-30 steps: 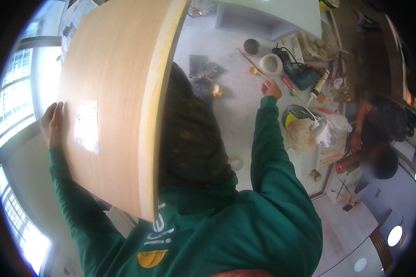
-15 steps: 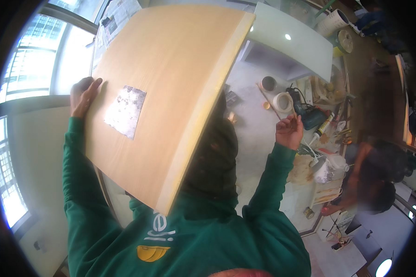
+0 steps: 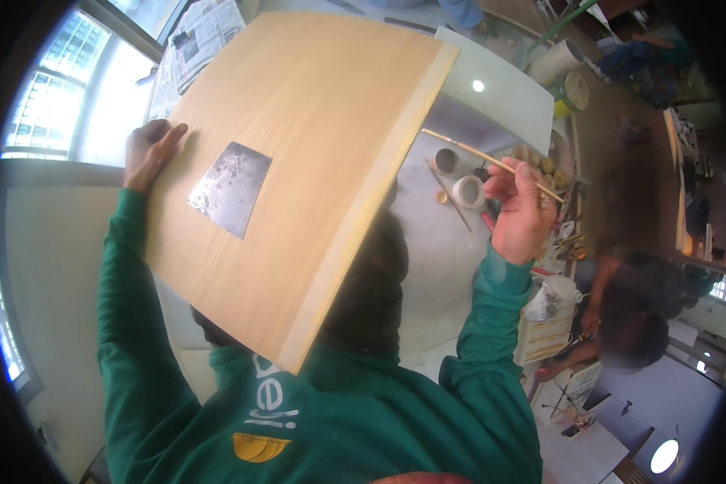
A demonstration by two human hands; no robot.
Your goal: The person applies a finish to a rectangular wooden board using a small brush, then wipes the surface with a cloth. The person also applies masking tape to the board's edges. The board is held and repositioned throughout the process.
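Slanting across the view toward 10 o'clock is a wooden panel [image 3: 315, 145], pale tan and finely grained, its long right side bordered by a lighter strip and a rough, yellowish edge. A grey metal plate [image 3: 232, 189], tapered and speckled with dark spots, lies on its face toward 9 o'clock. The left hand [image 3: 149, 153] grips the panel's edge at 9 o'clock, thumb over the face. Toward 3 o'clock, the right hand [image 3: 524, 210] pinches a slim tan stick [image 3: 476, 153] in nearly closed fingers, its end pointing to 10 o'clock.

a wide head-worn fisheye looks down — close over the green sweatshirt [image 3: 371, 411] and wooden board [image 3: 310, 173].
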